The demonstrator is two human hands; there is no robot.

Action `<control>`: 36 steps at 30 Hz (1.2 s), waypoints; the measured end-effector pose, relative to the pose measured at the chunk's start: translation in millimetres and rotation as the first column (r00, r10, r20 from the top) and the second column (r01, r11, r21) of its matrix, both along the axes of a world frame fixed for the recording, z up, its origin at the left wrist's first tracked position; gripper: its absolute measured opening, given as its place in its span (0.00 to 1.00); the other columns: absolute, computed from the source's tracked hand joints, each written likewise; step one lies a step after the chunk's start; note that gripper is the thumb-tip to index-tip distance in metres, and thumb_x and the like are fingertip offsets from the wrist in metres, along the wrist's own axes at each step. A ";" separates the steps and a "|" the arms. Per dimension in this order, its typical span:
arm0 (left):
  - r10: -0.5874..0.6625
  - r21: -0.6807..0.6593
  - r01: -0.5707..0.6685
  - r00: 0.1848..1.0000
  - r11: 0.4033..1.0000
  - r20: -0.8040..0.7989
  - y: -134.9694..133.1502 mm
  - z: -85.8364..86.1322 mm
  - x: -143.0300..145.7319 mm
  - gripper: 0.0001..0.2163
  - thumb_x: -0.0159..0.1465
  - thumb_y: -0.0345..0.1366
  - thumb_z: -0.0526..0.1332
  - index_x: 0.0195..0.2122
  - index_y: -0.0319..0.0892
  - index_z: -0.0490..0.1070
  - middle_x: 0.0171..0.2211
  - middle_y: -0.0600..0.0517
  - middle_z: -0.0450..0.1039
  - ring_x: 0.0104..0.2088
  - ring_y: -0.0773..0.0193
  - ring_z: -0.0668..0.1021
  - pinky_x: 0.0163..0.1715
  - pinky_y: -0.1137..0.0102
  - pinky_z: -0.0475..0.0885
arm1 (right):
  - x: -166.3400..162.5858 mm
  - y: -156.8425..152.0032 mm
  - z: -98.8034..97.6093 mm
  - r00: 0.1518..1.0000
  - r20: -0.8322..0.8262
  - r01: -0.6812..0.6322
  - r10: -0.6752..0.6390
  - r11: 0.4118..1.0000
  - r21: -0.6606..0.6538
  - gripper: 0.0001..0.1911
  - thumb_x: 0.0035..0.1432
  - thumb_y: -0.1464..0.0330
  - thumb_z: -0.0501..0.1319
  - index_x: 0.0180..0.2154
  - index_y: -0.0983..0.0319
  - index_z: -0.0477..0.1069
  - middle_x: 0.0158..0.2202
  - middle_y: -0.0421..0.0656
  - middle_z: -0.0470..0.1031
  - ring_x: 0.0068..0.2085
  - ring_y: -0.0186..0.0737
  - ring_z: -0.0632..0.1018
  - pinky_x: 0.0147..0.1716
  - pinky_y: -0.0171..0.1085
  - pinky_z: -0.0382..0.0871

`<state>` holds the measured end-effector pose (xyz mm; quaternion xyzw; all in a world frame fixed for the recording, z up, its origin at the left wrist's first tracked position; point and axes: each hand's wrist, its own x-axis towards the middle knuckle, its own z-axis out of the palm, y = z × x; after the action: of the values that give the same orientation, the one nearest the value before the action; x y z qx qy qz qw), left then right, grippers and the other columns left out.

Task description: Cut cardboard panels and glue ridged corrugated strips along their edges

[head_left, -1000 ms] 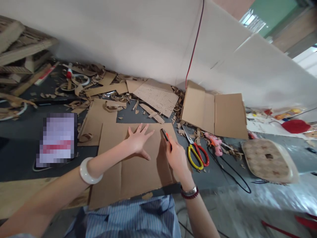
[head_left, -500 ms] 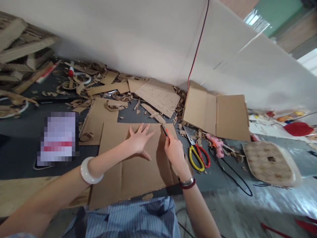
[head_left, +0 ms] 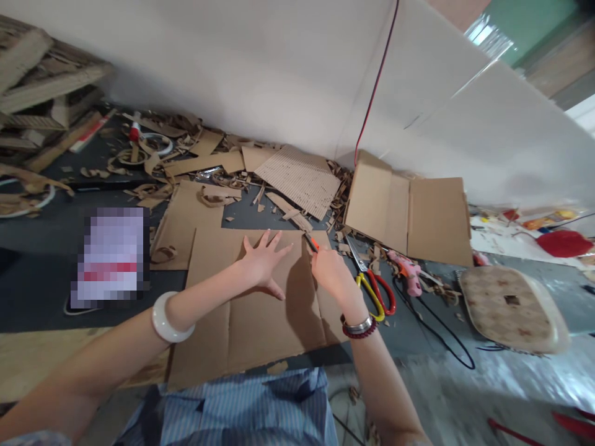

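My left hand (head_left: 264, 263) lies flat with fingers spread on a creased cardboard sheet (head_left: 260, 334) in front of me. To its right, my right hand (head_left: 329, 272) is closed around an orange and dark utility knife (head_left: 312, 243). The knife's tip is at the sheet's far edge, near its right crease; how far the blade goes in is too small to tell. Scissors (head_left: 375, 291) with one yellow and one red handle lie just right of my right hand, partly hidden by my wrist.
A pink glue gun (head_left: 409, 272) with a black cord sits right of the scissors. Behind stand a folded cardboard box (head_left: 432, 217) and a corrugated piece (head_left: 300, 179) among scraps. A blurred-out phone-like device (head_left: 111, 260) lies left, a patterned stool seat (head_left: 509, 306) right.
My right wrist has shifted slightly right and turned, now covering part of the scissors' yellow handle. The knife tip stays near the far edge. My left hand has not moved on the sheet.
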<state>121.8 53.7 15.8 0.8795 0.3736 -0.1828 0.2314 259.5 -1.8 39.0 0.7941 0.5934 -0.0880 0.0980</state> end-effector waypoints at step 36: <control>0.035 0.022 -0.036 0.998 0.999 0.056 -0.5 -4.3 0.4 0.58 0.31 0.58 0.66 0.62 0.49 0.39 0.63 0.42 0.25 0.58 0.32 0.33 0.43 0.31 0.38 | -2.9 -67.8 1.5 0.989 -0.027 0.136 -0.143 0.976 -0.167 0.12 0.61 0.73 0.47 0.43 0.71 0.63 0.33 0.57 0.75 0.34 0.49 0.78 0.25 0.35 0.63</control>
<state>122.2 53.1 11.6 0.8800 0.3845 -0.1501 0.2349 256.6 -69.6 40.5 0.8211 0.5286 -0.1590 0.1455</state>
